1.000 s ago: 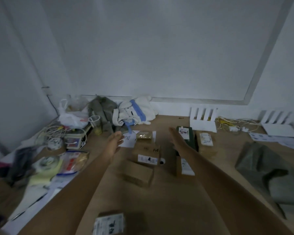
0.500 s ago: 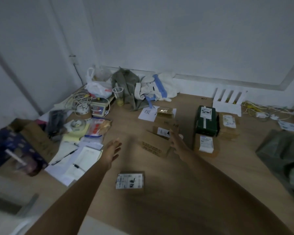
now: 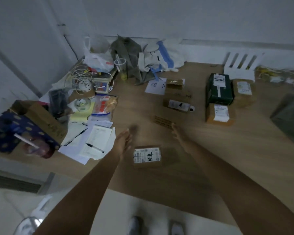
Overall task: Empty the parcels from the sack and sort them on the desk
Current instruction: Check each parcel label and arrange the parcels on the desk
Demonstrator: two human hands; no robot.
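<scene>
Here left hand (image 3: 124, 141) and right hand (image 3: 181, 137) — fingers straight — flank parcel (image 3: 147, 156).

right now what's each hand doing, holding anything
Left hand: open, fingers straight, holding nothing, left of the small labelled box.
Right hand: open, holding nothing, right of that box.

Parcel count on my desk (image 3: 210, 150)

I count seven cardboard parcels (image 3: 147, 156), one dark green parcel (image 3: 219, 89), two pens (image 3: 94, 147), and one plastic cup (image 3: 120, 65).
</scene>
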